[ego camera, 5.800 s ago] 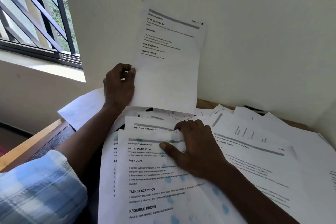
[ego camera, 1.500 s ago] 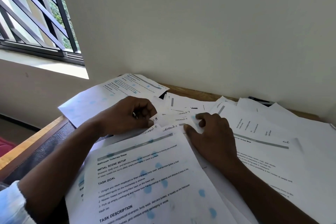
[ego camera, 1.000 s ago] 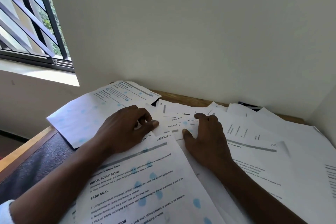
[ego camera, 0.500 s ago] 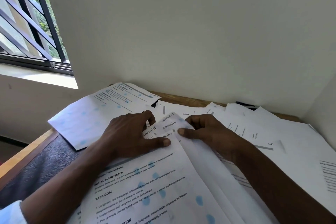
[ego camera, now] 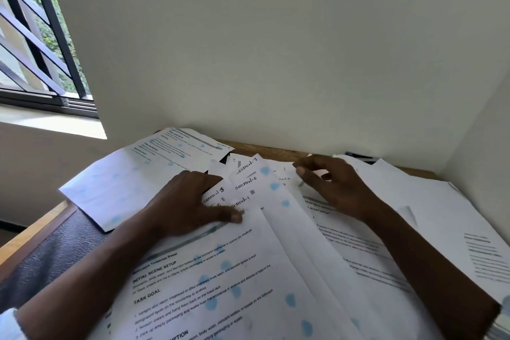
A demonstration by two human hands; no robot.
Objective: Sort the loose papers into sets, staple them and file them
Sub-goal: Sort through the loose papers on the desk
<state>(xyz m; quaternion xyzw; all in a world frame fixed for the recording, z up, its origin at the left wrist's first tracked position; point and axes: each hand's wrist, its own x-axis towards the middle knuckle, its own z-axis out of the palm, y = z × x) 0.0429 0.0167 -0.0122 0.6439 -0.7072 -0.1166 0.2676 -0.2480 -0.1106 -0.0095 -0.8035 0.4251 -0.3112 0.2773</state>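
Loose papers point(ego camera: 430, 229) cover almost the whole desk point(ego camera: 276, 151), overlapping every which way across the lower half of the frame. Nearest, at bottom centre, lies a printed sheet point(ego camera: 209, 287) headed "INITIAL SCENE SETUP" and "TASK GOAL", dotted with pale blue spots. At the lower left a dark textured mat point(ego camera: 41, 257) shows inside the desk's wooden edge. Left of centre, the left hand point(ego camera: 185, 207) rests palm down on that sheet's top edge. Its thumb is stretched flat and presses the paper, and its fingers lie over the papers, grasping nothing. Just beyond the thumb fan the corners of several sheets with handwritten labels point(ego camera: 245, 183): SECTION-1, SECTION-3, SECTION-5, SECTION-7. Right of centre, the right hand point(ego camera: 339, 188) hovers over the pile, fingers curled and thumb tip near the forefinger; blur hides whether it pinches a sheet. Farther off, at centre left, another spotted sheet point(ego camera: 132, 176) overhangs the desk. A small dark object point(ego camera: 361, 158) sits against the white wall point(ego camera: 276, 50), and a barred window point(ego camera: 36, 36) fills the upper left.
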